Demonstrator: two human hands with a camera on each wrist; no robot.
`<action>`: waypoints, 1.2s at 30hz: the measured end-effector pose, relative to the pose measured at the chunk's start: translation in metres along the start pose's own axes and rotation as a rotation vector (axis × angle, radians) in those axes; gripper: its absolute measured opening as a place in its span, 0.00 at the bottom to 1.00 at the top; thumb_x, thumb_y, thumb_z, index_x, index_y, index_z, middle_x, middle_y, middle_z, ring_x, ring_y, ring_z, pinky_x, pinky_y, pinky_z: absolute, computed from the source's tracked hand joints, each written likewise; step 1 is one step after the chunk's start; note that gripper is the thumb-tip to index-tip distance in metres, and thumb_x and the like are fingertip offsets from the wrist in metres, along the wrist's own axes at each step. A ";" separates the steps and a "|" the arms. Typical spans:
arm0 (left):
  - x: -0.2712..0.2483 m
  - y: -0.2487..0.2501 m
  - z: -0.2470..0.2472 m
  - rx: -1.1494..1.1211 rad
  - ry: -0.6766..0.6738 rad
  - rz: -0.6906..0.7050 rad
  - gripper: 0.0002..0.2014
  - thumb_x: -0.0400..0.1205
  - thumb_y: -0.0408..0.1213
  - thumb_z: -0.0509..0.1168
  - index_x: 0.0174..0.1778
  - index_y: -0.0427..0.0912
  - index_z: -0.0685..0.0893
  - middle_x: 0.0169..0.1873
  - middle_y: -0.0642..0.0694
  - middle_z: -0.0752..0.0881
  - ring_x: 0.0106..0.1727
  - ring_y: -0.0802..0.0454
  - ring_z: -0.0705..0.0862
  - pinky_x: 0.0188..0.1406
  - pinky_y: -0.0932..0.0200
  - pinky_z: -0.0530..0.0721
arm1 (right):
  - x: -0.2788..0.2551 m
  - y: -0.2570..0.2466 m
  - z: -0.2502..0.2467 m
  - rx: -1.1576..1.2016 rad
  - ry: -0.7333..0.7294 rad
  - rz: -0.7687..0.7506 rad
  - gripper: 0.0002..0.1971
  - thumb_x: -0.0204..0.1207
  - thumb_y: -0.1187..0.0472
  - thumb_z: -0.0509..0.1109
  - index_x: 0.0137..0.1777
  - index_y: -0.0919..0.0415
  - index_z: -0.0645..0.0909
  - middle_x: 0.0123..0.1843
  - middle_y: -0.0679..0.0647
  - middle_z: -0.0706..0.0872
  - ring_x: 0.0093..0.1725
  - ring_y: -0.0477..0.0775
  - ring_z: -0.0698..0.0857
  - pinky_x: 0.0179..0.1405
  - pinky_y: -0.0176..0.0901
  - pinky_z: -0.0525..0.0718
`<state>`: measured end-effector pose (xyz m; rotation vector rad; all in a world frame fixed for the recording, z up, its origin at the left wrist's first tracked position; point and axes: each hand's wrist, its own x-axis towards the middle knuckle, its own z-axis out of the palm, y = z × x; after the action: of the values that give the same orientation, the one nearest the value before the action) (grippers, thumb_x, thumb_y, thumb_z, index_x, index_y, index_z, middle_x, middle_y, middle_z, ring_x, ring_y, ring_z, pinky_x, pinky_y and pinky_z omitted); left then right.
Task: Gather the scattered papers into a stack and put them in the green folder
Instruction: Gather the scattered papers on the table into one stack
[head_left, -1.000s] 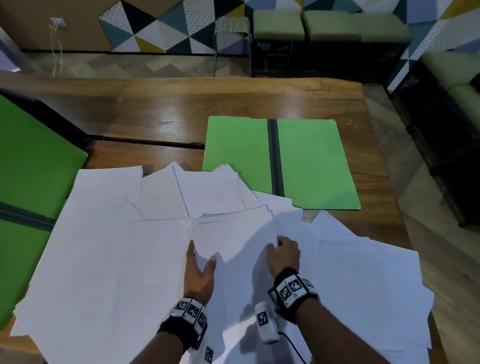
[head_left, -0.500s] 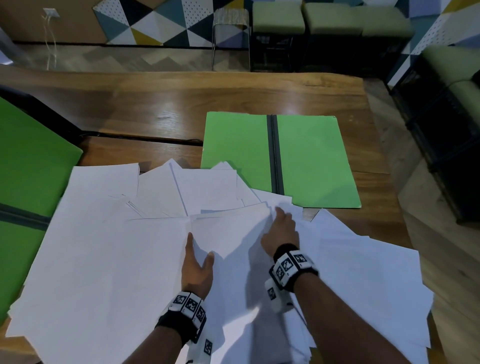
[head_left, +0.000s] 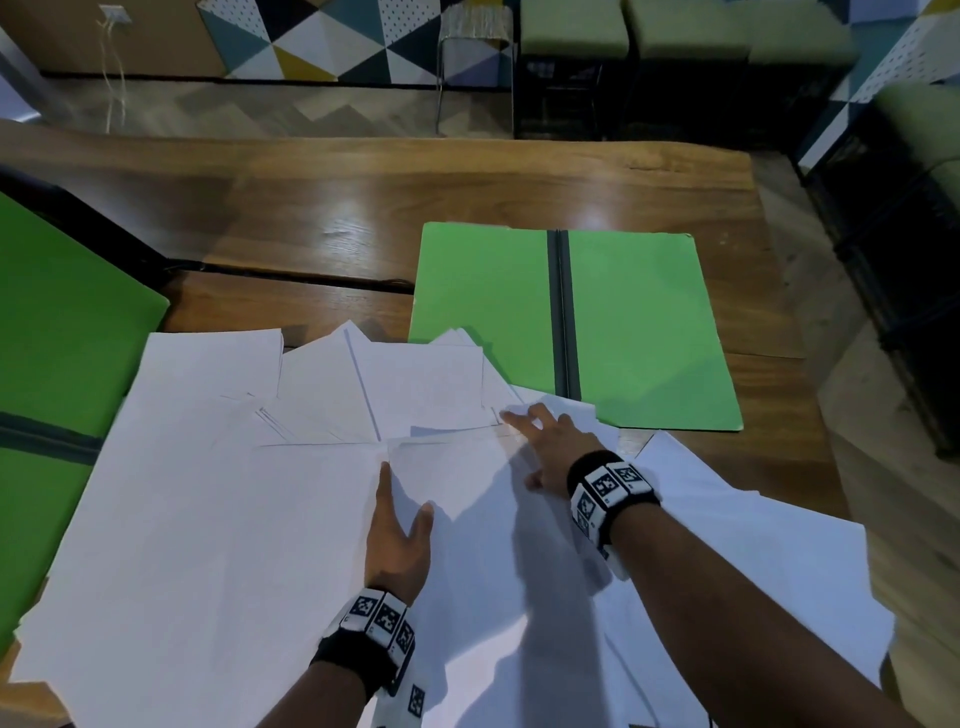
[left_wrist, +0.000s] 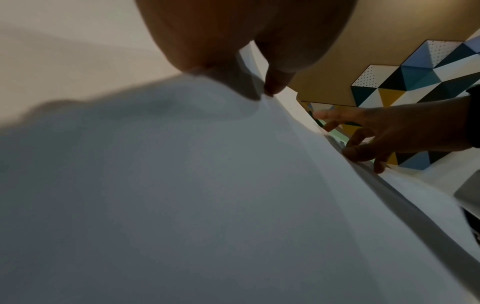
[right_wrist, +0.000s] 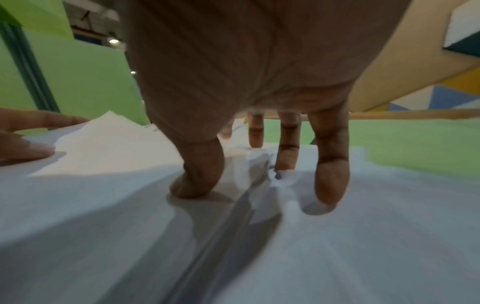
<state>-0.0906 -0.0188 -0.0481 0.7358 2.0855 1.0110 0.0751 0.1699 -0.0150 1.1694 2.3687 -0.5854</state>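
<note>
Several white papers (head_left: 234, 519) lie scattered and overlapping across the near half of the wooden table. The open green folder (head_left: 639, 332) with a dark spine lies flat beyond them at centre right; a few sheet corners overlap its near left edge. My left hand (head_left: 397, 525) rests flat on the papers at the left edge of a top sheet (head_left: 457, 478), fingers straight, thumb on the sheet. My right hand (head_left: 550, 447) reaches forward with spread fingers, whose tips press the papers (right_wrist: 363, 236) near that sheet's far right corner. In the right wrist view the fingers (right_wrist: 331, 174) are straight and hold nothing.
A second green folder (head_left: 62, 322) lies at the table's left edge, partly under the papers. Bare wood (head_left: 415, 197) shows behind the folder. The table's right edge (head_left: 810, 415) is close to the papers. Stools and green seats stand beyond the table.
My right hand has moved forward over the papers toward the folder, and its curled fingers have spread out straight. The left hand has stayed in place.
</note>
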 end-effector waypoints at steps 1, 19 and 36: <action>0.001 0.002 0.000 0.007 -0.004 0.004 0.37 0.84 0.43 0.64 0.84 0.54 0.51 0.82 0.52 0.61 0.82 0.50 0.61 0.79 0.56 0.59 | 0.001 0.000 0.000 -0.049 -0.010 -0.023 0.47 0.70 0.50 0.76 0.81 0.40 0.48 0.80 0.49 0.56 0.74 0.60 0.65 0.60 0.62 0.81; 0.013 0.007 0.004 0.064 -0.008 0.017 0.35 0.84 0.43 0.63 0.84 0.54 0.53 0.82 0.51 0.62 0.82 0.49 0.63 0.79 0.55 0.61 | 0.001 0.000 0.003 0.128 0.091 -0.117 0.23 0.80 0.58 0.61 0.76 0.52 0.70 0.70 0.57 0.72 0.68 0.59 0.68 0.67 0.55 0.75; 0.008 0.002 0.001 0.049 -0.042 -0.021 0.39 0.79 0.46 0.71 0.83 0.52 0.58 0.77 0.46 0.72 0.76 0.44 0.71 0.76 0.49 0.68 | -0.131 0.140 0.056 -0.086 -0.055 0.191 0.51 0.51 0.44 0.84 0.74 0.45 0.61 0.69 0.48 0.66 0.70 0.55 0.69 0.67 0.52 0.73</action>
<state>-0.0943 -0.0113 -0.0496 0.7517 2.0845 0.9279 0.2720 0.1343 -0.0138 1.3058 2.1826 -0.4414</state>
